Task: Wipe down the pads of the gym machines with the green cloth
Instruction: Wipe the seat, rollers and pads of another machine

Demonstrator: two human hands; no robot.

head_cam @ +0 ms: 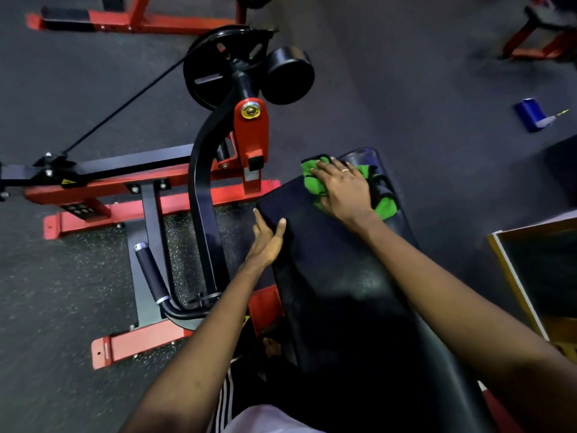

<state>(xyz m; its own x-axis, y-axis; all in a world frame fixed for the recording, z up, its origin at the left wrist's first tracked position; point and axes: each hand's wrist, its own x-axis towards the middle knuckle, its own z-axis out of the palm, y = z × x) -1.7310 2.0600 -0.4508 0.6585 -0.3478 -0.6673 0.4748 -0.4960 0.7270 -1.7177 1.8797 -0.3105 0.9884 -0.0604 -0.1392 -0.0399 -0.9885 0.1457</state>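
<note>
A long black pad (337, 276) of a red and black gym machine runs from the bottom of the view up to the middle. The green cloth (313, 182) lies bunched on the pad's far end. My right hand (345, 189) lies flat on top of the cloth with fingers spread, pressing it onto the pad. My left hand (267, 242) holds the pad's left edge, thumb on the top surface and fingers along the side.
Left of the pad stand the machine's red frame (150, 204), a black curved arm (199, 195), a roller pad (290, 75) and a padded handle (150, 273). A blue can (529, 114) lies on the dark floor at the right. A yellow-edged panel (512, 276) is at the right edge.
</note>
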